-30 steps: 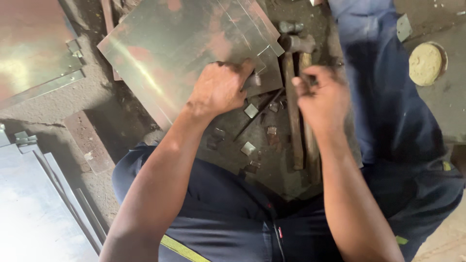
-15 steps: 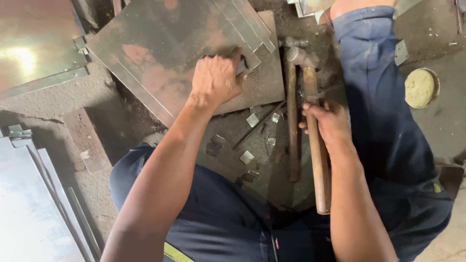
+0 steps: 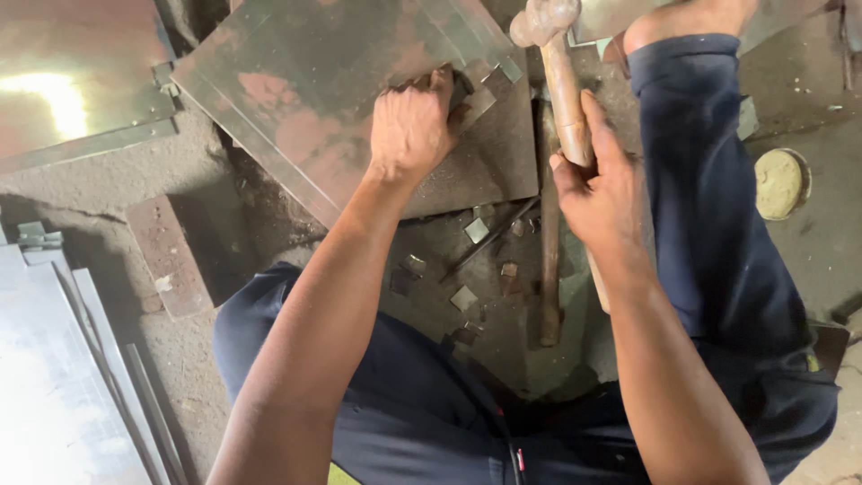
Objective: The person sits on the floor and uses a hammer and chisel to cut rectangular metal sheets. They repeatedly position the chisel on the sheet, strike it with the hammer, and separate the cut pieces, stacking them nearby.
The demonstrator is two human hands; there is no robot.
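Observation:
My left hand (image 3: pixel 411 126) is clenched around a small dark tool and presses it onto the near corner of a folded sheet-metal tray (image 3: pixel 314 81) lying tilted on the ground. My right hand (image 3: pixel 600 193) grips the wooden handle of a hammer (image 3: pixel 561 72). The hammer's steel head is raised at the top of the view, right of the tray's corner. Several small cut metal squares (image 3: pixel 476 230) lie scattered on the dark slab between my legs.
A long rusty bar (image 3: pixel 549 260) lies upright beside the scraps. Shiny metal sheets sit at the upper left (image 3: pixel 72 81) and lower left (image 3: pixel 54 377). A brick (image 3: pixel 166 256) lies left of my knee. A round yellowish lid (image 3: pixel 779 183) rests at the right.
My right hand took up the hammer and lifted it, so its head now stands high near the tray's corner. My left hand stayed pressed on the corner.

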